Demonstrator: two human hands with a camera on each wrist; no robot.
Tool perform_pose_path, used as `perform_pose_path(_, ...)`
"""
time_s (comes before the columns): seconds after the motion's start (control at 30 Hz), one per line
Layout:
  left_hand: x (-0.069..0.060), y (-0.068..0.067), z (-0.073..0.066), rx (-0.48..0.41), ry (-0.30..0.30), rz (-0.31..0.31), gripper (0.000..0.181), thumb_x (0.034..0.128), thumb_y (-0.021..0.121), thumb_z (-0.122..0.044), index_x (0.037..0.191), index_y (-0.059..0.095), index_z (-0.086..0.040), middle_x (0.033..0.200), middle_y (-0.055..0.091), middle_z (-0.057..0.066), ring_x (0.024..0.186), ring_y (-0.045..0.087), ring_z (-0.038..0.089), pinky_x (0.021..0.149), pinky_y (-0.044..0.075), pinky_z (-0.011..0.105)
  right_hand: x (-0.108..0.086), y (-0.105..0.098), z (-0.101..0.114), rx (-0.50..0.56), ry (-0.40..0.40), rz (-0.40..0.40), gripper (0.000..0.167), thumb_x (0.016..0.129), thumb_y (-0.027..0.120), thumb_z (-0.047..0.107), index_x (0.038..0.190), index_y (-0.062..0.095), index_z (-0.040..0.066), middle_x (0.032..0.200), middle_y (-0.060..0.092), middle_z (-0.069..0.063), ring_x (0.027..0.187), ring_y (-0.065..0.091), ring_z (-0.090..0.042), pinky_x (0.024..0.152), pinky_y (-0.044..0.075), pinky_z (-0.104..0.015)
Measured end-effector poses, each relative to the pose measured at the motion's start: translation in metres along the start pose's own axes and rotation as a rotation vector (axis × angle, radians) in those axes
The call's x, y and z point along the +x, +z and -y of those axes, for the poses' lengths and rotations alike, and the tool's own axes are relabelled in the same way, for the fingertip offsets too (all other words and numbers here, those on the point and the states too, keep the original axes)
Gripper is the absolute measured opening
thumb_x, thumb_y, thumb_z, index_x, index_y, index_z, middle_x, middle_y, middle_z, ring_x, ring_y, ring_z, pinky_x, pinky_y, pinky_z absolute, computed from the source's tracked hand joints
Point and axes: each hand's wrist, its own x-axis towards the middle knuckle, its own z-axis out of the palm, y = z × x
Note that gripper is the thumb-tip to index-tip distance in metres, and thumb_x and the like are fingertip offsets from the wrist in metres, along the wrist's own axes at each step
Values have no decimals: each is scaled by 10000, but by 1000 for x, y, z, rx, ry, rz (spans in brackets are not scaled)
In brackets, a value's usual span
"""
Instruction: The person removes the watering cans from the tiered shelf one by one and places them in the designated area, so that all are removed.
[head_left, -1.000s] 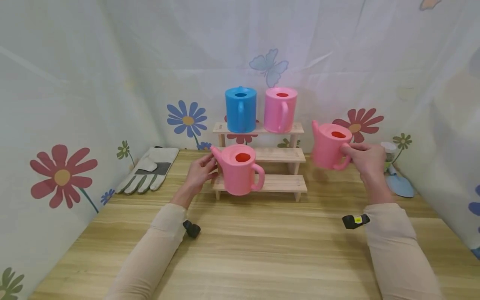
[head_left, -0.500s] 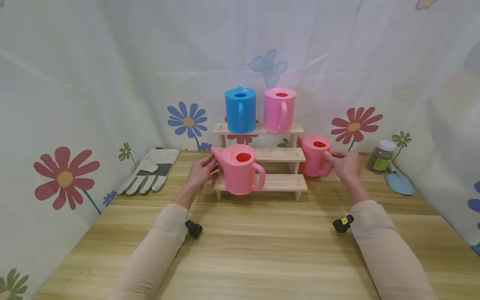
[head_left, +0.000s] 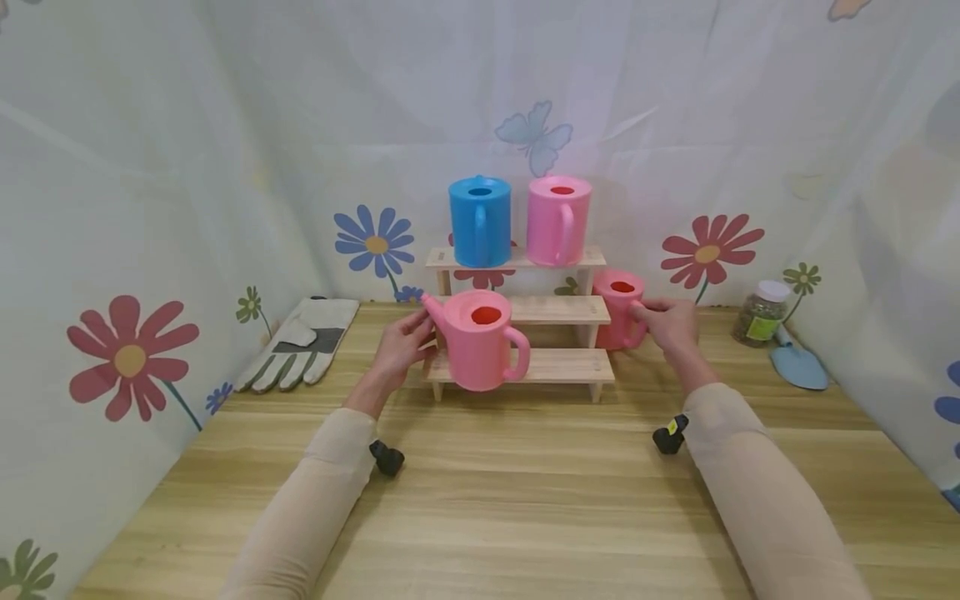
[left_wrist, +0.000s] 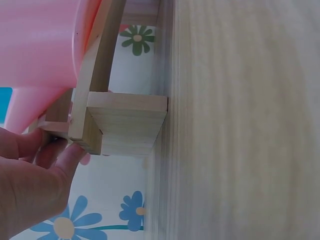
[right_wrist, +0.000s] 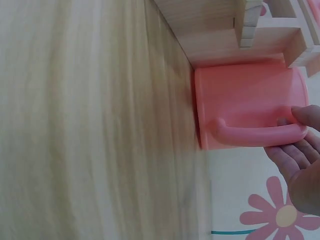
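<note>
A three-step wooden stand point(head_left: 562, 367) bears a pink watering can point(head_left: 480, 354) on its lowest step, spout to the left. On the top step are a blue watering can point(head_left: 480, 229) and a lighter pink watering can point(head_left: 558, 225). My left hand point(head_left: 401, 346) grips the stand's left end beside the spout; in the left wrist view the fingers point(left_wrist: 67, 157) touch the board end. To the stand's right, my right hand point(head_left: 671, 325) pinches the handle of another pink watering can point(right_wrist: 245, 95). Its base is on the table, and the stand partly hides it in the head view.
Work gloves point(head_left: 303, 346) lie at the back left of the wooden table point(head_left: 510, 500). A lidded jar point(head_left: 761, 315) and a light blue trowel point(head_left: 799, 367) are at the back right. Flower-printed white curtain point(head_left: 262, 125) encloses the back and sides.
My right hand has lowered its pink watering can and brought it leftward against the stand's right side, uncovering the jar. My left hand has stayed where it was.
</note>
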Motion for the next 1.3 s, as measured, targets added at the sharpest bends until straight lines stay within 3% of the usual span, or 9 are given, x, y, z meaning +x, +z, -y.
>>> perform_pose_path(0.2, 0, 0, 0, -7, 6, 9, 456, 1066, 505, -218, 1511, 456, -133, 1515, 468, 114, 1326, 507, 325, 1030, 492, 459, 1, 2, -3, -19, -47, 26, 458, 972, 680, 327, 1321, 648, 32, 1225, 668, -184, 1060, 614, -336, 902, 533, -342)
perform_pose_path(0.5, 0, 0, 2, -5, -2, 20, 449, 1063, 513, -207, 1504, 461, -139, 1516, 464, 119, 1315, 515, 340, 1027, 495, 464, -5, -3, -6, -45, -67, 42, 536, 950, 697, 386, 1330, 627, 14, 1253, 650, -206, 1091, 601, -346, 978, 512, -437)
perform_pose_path(0.67, -1, 0, 1, -5, 1, 24, 446, 1067, 501, -190, 1506, 455, -125, 1520, 458, 123, 1318, 512, 339, 1010, 508, 436, -15, -11, 1, -87, -87, -35, 579, 949, 697, 382, 1348, 594, -25, 1270, 639, -227, 1135, 604, -372, 978, 518, -485)
perform_pose_path(0.87, -1, 0, 0, -11, 8, 16, 440, 1069, 495, -190, 1503, 463, -124, 1515, 465, 124, 1328, 503, 335, 1028, 494, 459, -29, -23, 29, -152, -204, -128, 561, 955, 679, 377, 1318, 613, -45, 1223, 668, -233, 1135, 637, -365, 946, 541, -488)
perform_pose_path(1.1, -1, -1, 1, -14, 0, 18, 441, 1066, 505, -194, 1500, 466, -125, 1513, 469, 119, 1322, 510, 328, 1014, 504, 443, -63, -18, 73, -92, -323, -23, 556, 938, 716, 374, 1350, 615, 15, 1232, 679, -185, 1156, 639, -328, 976, 529, -476)
perform_pose_path(1.3, 0, -1, 1, -3, 10, 12, 438, 1070, 495, -197, 1502, 466, -129, 1518, 463, 118, 1324, 508, 333, 1030, 489, 470, -84, 4, 91, -1, -526, 94, 420, 911, 765, 301, 1228, 697, 34, 1128, 720, -135, 1031, 692, -274, 895, 578, -341)
